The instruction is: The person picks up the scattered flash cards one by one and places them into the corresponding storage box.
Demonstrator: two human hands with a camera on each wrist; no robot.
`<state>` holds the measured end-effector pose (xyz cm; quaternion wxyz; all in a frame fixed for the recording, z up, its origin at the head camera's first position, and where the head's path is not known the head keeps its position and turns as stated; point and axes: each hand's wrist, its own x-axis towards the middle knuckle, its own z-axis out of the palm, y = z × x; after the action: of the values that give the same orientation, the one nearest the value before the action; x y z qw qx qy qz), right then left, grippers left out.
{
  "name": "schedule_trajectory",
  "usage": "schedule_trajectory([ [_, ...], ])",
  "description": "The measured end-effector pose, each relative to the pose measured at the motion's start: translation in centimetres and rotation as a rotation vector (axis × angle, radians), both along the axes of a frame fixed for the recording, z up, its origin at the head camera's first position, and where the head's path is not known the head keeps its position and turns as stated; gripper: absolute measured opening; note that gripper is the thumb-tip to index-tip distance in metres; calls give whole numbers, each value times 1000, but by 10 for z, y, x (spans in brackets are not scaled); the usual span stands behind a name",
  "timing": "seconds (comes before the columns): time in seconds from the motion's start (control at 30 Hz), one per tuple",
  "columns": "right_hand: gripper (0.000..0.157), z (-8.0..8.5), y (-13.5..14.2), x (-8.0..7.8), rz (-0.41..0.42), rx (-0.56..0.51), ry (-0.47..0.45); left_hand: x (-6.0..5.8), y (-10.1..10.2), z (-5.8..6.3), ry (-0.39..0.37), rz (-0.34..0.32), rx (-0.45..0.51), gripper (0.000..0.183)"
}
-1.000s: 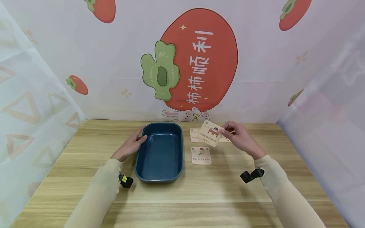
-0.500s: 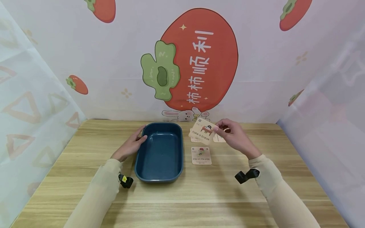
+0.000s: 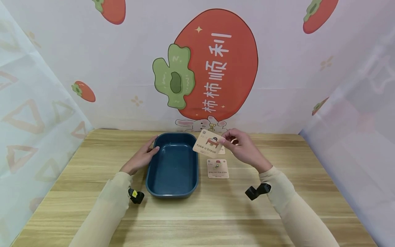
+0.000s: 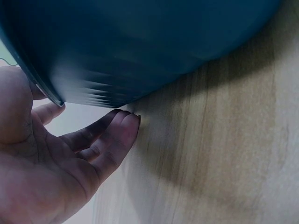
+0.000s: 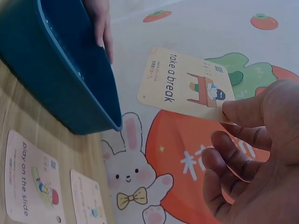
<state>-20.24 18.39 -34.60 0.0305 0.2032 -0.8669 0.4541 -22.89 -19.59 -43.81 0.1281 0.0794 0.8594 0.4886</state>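
My left hand (image 3: 140, 159) holds the left side of a dark blue plastic bin (image 3: 172, 173), its thumb over the rim and its fingers along the outer wall. In the left wrist view those fingers touch the wall near the tabletop. My right hand (image 3: 244, 148) pinches a cream picture card (image 3: 207, 144) by one edge, between thumb and fingers. The card reads "take a break" and is held tilted above the table, by the bin's upper right rim. Below it a "play on the slide" card (image 3: 217, 168) lies flat; another card (image 5: 88, 198) lies behind, partly covered.
The wooden table (image 3: 191, 223) carries the bin and the flat cards. A white cloth backdrop (image 3: 277, 68) with persimmon and rabbit prints rises behind, and printed cloth panels stand at left and right. Each sleeve has a small black wrist camera (image 3: 258, 191).
My right hand has moved left with the "take a break" card, from over the flat cards to the bin's right rim. My left hand and the bin have stayed put.
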Motion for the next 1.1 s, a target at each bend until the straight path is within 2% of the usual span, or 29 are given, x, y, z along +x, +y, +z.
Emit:
schedule_trajectory([
  [0.6,10,-8,-35,2,101,-41,16,1,1,1,4,-1,-4,64],
  [1.1,10,-23,-58,5,125,14,-17,1,1,0,4,11,-7,63],
])
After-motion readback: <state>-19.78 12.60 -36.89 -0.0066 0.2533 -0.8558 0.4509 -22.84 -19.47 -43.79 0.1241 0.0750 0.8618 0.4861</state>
